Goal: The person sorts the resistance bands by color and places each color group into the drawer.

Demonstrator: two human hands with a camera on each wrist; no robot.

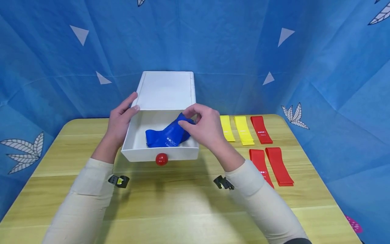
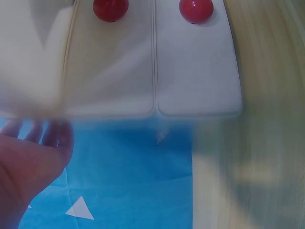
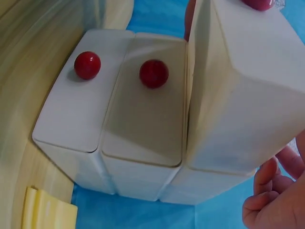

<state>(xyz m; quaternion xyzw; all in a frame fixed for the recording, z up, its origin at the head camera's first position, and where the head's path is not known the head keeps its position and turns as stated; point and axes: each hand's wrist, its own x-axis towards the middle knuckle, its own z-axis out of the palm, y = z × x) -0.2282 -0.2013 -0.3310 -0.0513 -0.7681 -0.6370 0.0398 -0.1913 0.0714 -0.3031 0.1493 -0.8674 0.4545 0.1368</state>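
Observation:
A white drawer unit (image 1: 166, 90) stands at the back of the table with its top drawer (image 1: 138, 155) pulled out. Inside that drawer lies a bunched blue resistance band (image 1: 166, 135) printed "Light". My right hand (image 1: 208, 126) is over the drawer's right side, pinching the band's upper end between thumb and fingers. My left hand (image 1: 118, 122) rests against the unit's left side near the top, its thumb by the front edge. In the left wrist view, the left fingers (image 2: 50, 133) are partly hidden behind the unit.
Two closed drawers with red knobs (image 3: 154, 74) sit below the pulled-out one. Right of the unit lie yellow bands (image 1: 243, 130) and several red bands (image 1: 278, 166) on the wooden table (image 1: 170, 210). A blue patterned cloth (image 1: 231, 51) hangs behind.

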